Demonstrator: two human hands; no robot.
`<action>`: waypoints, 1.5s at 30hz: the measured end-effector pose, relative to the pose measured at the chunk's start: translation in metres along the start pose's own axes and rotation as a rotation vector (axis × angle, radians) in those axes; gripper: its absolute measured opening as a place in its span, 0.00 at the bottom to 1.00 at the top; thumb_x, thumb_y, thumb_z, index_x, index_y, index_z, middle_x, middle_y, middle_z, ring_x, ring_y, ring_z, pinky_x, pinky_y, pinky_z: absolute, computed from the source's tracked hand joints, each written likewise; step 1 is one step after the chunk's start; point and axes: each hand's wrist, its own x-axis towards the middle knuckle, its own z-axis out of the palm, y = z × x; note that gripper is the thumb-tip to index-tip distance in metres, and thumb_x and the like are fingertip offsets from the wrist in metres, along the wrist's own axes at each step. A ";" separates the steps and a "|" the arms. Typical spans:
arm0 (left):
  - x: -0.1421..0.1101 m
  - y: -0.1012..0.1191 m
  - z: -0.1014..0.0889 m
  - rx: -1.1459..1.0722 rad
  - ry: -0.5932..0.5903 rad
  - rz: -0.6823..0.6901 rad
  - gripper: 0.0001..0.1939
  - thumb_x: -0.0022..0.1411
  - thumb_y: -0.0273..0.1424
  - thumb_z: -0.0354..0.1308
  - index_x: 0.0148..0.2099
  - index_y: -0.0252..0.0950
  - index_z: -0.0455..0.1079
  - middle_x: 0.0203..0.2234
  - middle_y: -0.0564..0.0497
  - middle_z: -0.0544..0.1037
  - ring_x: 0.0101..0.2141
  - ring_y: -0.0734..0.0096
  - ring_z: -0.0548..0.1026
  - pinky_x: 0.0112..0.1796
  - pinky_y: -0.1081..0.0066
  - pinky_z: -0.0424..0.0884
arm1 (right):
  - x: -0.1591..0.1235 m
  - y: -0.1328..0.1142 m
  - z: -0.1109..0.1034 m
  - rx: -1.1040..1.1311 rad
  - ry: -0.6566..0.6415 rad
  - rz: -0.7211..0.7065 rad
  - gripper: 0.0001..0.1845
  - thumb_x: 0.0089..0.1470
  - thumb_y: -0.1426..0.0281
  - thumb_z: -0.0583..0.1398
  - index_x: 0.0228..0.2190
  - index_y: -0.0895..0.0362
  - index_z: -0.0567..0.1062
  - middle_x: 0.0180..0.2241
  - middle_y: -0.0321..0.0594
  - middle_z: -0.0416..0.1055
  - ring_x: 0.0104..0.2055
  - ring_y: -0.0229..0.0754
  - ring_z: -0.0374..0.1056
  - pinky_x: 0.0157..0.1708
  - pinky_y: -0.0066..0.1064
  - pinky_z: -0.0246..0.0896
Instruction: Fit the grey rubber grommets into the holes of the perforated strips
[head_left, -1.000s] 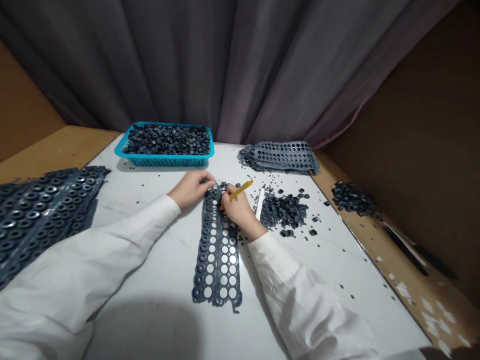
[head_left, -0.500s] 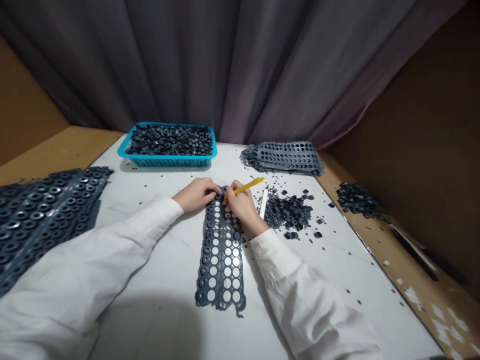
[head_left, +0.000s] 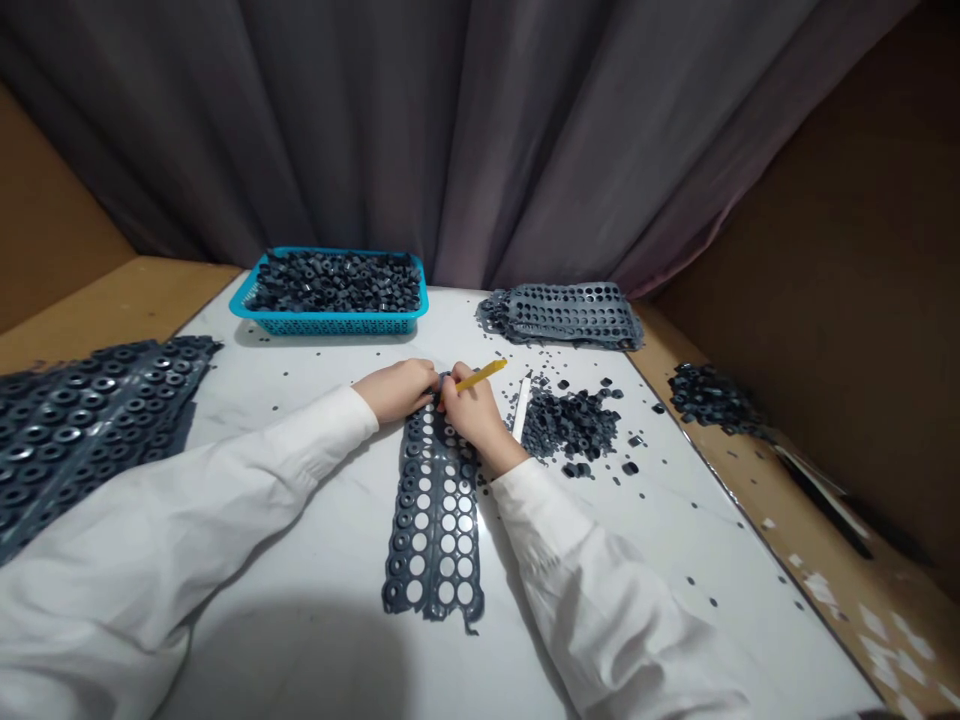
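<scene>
Closer to the right hand [head_left: 474, 408] than a second ago, the left hand [head_left: 397, 390] rests at the far end of the dark strip [head_left: 433, 530] on the table [head_left: 322, 540], grip unclear. The right pinches a yellow tool [head_left: 484, 374] there, apparently working the holes; steadying that end seems called for next.

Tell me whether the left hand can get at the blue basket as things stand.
Likely yes: the blue basket stands beyond the left hand, with no obstacle showing between them, though that hand is now at the far end of the perforated strip.
</scene>
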 end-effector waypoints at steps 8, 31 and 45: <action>0.004 -0.014 -0.001 -0.076 0.138 -0.024 0.10 0.61 0.27 0.48 0.36 0.30 0.70 0.32 0.45 0.75 0.34 0.67 0.72 0.38 0.70 0.66 | -0.001 0.001 -0.001 0.022 -0.017 0.015 0.09 0.51 0.74 0.49 0.21 0.54 0.57 0.17 0.32 0.63 0.22 0.38 0.61 0.25 0.27 0.53; 0.023 -0.024 -0.007 0.019 -0.076 0.116 0.07 0.55 0.25 0.53 0.33 0.31 0.72 0.29 0.45 0.75 0.33 0.64 0.73 0.36 0.71 0.65 | 0.010 0.003 0.004 0.027 0.068 0.075 0.09 0.53 0.69 0.50 0.22 0.53 0.59 0.18 0.32 0.64 0.24 0.39 0.62 0.27 0.28 0.54; 0.013 -0.040 -0.049 -0.316 0.421 -0.233 0.14 0.52 0.36 0.56 0.36 0.32 0.74 0.28 0.49 0.77 0.26 0.72 0.69 0.30 0.73 0.63 | 0.007 0.000 0.001 0.082 0.019 0.079 0.08 0.53 0.69 0.50 0.23 0.53 0.61 0.18 0.31 0.64 0.23 0.38 0.60 0.24 0.27 0.53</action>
